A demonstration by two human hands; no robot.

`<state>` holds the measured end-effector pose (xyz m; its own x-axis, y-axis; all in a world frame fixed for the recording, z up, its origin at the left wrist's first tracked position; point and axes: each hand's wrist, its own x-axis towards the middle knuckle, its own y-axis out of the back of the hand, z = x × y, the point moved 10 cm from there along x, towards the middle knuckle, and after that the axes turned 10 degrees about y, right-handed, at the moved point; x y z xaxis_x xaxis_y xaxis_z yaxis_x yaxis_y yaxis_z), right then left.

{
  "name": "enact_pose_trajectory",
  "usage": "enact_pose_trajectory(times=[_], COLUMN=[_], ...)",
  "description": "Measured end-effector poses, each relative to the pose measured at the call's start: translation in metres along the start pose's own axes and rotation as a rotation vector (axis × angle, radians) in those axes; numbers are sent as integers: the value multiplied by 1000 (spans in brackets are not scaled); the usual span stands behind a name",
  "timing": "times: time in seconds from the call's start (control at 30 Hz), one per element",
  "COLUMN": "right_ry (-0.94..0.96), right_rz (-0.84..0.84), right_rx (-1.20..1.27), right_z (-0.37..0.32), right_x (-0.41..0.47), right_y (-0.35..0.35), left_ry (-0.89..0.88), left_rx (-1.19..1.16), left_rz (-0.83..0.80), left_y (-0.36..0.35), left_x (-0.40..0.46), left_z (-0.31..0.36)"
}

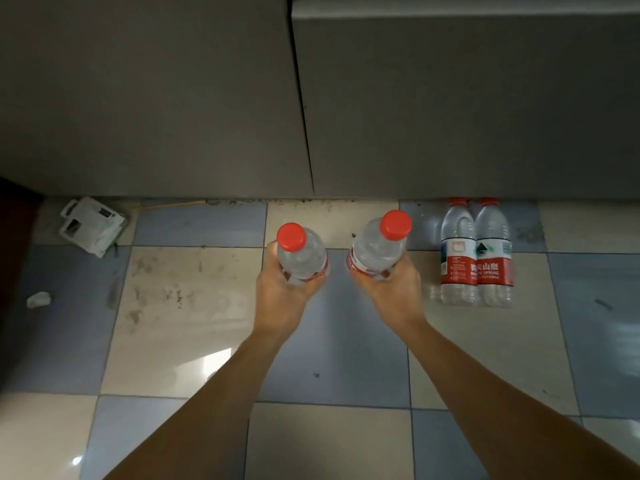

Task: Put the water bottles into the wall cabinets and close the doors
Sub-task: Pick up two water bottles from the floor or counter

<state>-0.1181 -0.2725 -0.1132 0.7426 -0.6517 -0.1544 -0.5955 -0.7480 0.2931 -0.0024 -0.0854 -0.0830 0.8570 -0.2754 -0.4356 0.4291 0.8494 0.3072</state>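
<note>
My left hand (282, 299) grips a clear water bottle (300, 255) with a red cap and red label, held upright above the floor. My right hand (391, 292) grips a second such bottle (379, 247), its cap tilted to the right. Two more bottles (476, 258) with red caps stand side by side on the tiled floor to the right, close to the grey cabinet fronts (450, 116). Both grey doors in view are shut, with a narrow seam between them.
The floor is blue and cream tiles (329, 341), stained in places. A crumpled white package (91, 225) lies at the left by the cabinet base. A small scrap of white paper (39, 299) lies further left. Dark space borders the far left edge.
</note>
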Motion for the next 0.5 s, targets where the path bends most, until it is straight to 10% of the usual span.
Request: enact_pose_trajectory(times=[0.5], right_ry=[136], right_rz=[-105], right_rx=[19], right_z=[-476], right_x=[-122], right_y=[75], left_ry=[-35], left_rx=[1], left_rz=[107], left_y=[219], left_x=[-229], left_z=[357])
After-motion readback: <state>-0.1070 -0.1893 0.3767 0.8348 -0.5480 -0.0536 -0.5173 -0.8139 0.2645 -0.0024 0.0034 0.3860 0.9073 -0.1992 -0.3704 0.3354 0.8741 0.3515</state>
